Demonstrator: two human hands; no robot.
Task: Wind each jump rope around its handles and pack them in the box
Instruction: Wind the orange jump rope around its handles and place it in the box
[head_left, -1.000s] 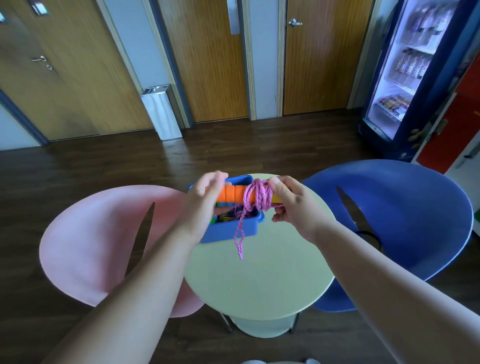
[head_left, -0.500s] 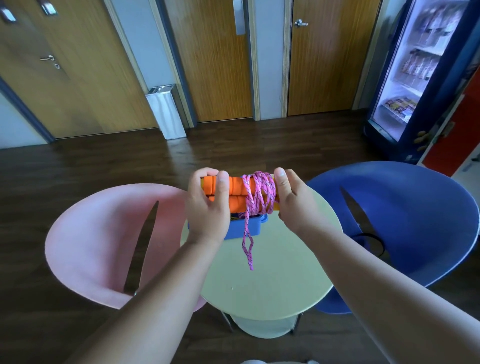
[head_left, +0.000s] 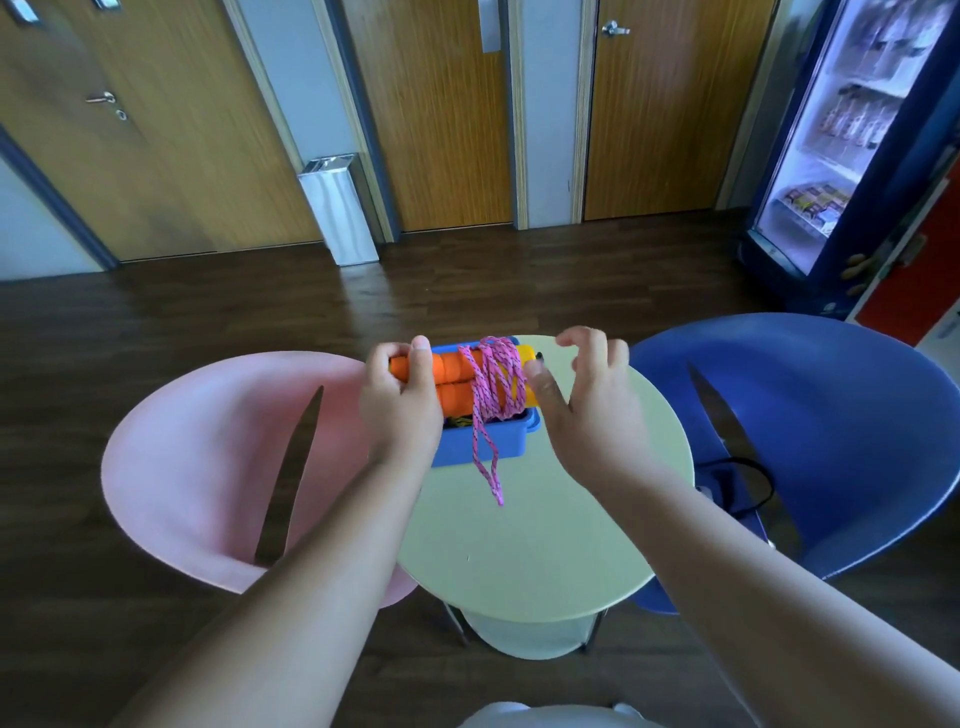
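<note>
Your left hand (head_left: 402, 410) curls its fingers round the orange handles (head_left: 452, 374), holding them just over the blue box (head_left: 467, 449); your right hand (head_left: 589, 410) hovers beside, fingers spread, empty. Winding looks nearly done: tuck the dangling loop of pink rope (head_left: 496, 382), then lower the bundle in.

L forearm (head_left: 311, 571) & R forearm (head_left: 753, 571) bare all the way to frame edge. L hand (head_left: 402, 410) & R hand (head_left: 587, 415) bare too, nails look short where visible. Only clothing in shot is a small strip of pale grey-white fabric (head_left: 519, 714) at bottom centre w/ soft rounded outline. Can't tell which garment.
</note>
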